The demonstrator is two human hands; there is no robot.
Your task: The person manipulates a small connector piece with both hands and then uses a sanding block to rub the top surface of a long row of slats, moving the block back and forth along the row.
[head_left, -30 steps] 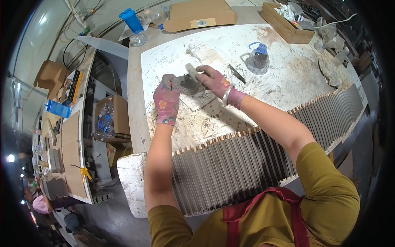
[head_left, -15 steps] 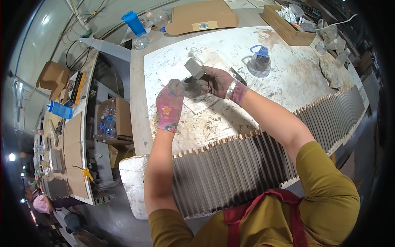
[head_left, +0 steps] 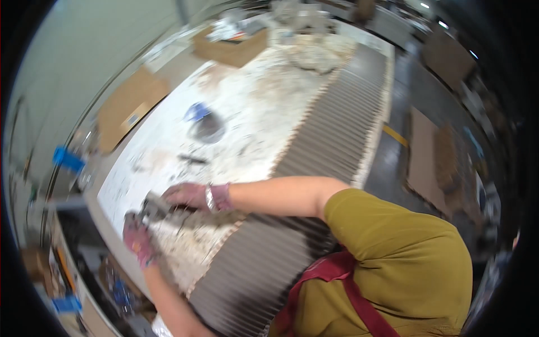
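Note:
The view is blurred. My left hand (head_left: 137, 238), in a pink patterned glove, is closed at the near left of the white board (head_left: 255, 121). Beside it my right hand (head_left: 188, 195), gloved and with a silvery band at the wrist, curls against a grey block (head_left: 156, 206). The block sits between the two hands, close to the left fingertips. What the left fingers grip is too smeared to tell. Beyond the right hand a dark, narrow tool (head_left: 193, 159) lies on the board.
A clear bottle (head_left: 209, 129) with a blue cap stands farther back. Long rows of grey strips (head_left: 331, 129) with pale ends run along the board's near edge. A flat cardboard box (head_left: 126, 106) and an open box of scraps (head_left: 236, 50) lie at the far edge.
The whole view has swung to the right, so the board and strips now lie slantwise. Both hands appear lower and farther left, still close together, with the grey block between them.

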